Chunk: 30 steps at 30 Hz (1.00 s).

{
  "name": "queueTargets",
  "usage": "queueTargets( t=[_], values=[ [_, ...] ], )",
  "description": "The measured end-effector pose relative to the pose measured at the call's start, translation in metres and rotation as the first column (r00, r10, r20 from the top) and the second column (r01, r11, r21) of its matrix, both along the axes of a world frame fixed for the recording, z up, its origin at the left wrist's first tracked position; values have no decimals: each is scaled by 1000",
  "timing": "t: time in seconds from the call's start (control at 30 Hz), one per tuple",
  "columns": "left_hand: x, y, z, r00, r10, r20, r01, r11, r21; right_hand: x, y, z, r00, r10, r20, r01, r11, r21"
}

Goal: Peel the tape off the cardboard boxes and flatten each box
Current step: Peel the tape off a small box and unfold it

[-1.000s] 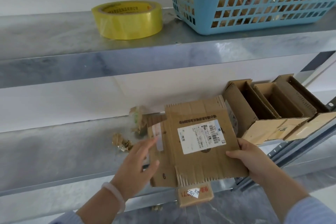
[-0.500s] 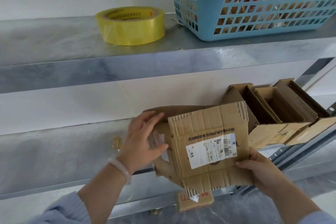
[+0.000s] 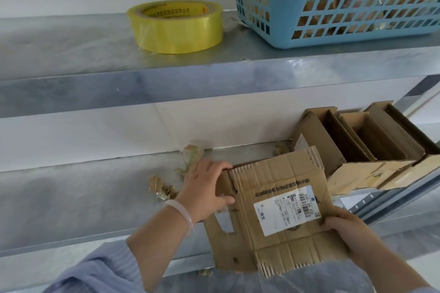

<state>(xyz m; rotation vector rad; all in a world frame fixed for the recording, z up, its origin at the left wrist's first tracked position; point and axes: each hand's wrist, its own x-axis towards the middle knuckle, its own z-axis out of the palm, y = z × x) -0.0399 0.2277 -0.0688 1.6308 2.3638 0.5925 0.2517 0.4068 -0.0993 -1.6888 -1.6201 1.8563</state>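
A brown cardboard box with a white shipping label lies almost flat over the front edge of the lower metal shelf. My left hand grips a folded side flap at the box's upper left corner. My right hand holds the box's lower right corner, thumb on top. Several open cardboard boxes stand side by side on the same shelf, just right of the held box. Crumpled bits of peeled tape lie on the shelf left of my left hand.
The upper metal shelf carries a yellow tape roll and a blue plastic basket filled with scraps. More tape scraps sit against the white back wall. A shelf upright runs at the right.
The box has come back down from a raised tilt to lie nearly flat. My left hand moved from the box's top to clasp the left flap. My right hand kept its corner.
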Motion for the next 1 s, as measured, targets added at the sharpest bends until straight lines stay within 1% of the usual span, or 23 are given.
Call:
queueTargets(
  t=[0.03, 0.13, 0.17, 0.2, 0.27, 0.33, 0.43, 0.5, 0.57, 0.63, 0.7, 0.77, 0.8, 0.83, 0.9, 0.97, 1.0],
  values=[
    [-1, 0, -1, 999, 40, 9, -40, 999, 16, 0, -1, -1, 1000, -3, 12, 3, 1000, -8],
    [2, -2, -11, 981, 86, -173, -87, 996, 1, -4, -4, -6, 999, 3, 38, -2, 1000, -29],
    [6, -4, -16, 978, 81, -194, -88, 996, -28, -6, -4, -8, 999, -2, 44, 4, 999, -47],
    [12, -6, -22, 983, 43, -179, -57, 995, -78, -8, -5, -10, 999, -13, 46, 16, 997, -74],
    [26, -12, -41, 985, -112, -133, 82, 974, -209, -11, -6, -14, 997, -23, 70, 31, 994, -109],
    [40, -17, -60, 970, -213, -121, 168, 938, -304, -10, -7, -18, 992, 0, 125, 12, 995, -97],
    [50, -18, -77, 965, -217, -148, 151, 918, -367, -10, -10, -23, 968, 93, 233, -89, 996, -27],
    [48, -18, -81, 959, -199, -200, 112, 919, -379, -16, -13, -23, 934, 173, 313, -192, 981, 33],
    [39, -19, -81, 958, -169, -233, 70, 922, -382, -27, -17, -19, 909, 227, 350, -278, 955, 103],
    [26, -23, -80, 959, -133, -250, 29, 925, -380, -41, -21, -17, 885, 285, 367, -375, 905, 203],
    [11, -29, -79, 962, -89, -259, -17, 924, -382, -55, -25, -16, 849, 326, 416, -468, 829, 306],
    [-3, -37, -80, 963, -50, -266, -58, 921, -385, -68, -31, -13, 824, 342, 452, -526, 757, 387],
    [-8, -41, -79, 964, -38, -264, -70, 919, -389, -74, -33, -13, 824, 343, 450, -534, 738, 414],
    [-12, -43, -79, 965, -33, -260, -74, 917, -393, -79, -35, -13, 827, 339, 449, -532, 731, 427],
    [-13, -42, -78, 969, -52, -241, -50, 915, -400, -82, -35, -11, 818, 320, 478, -529, 745, 406],
    [-5, -36, -78, 971, -90, -223, -7, 917, -399, -81, -32, -8, 759, 296, 580, -567, 738, 366],
    [1, -31, -79, 971, -99, -217, 5, 919, -394, -80, -31, -8, 715, 276, 643, -600, 713, 362]
  ],
)
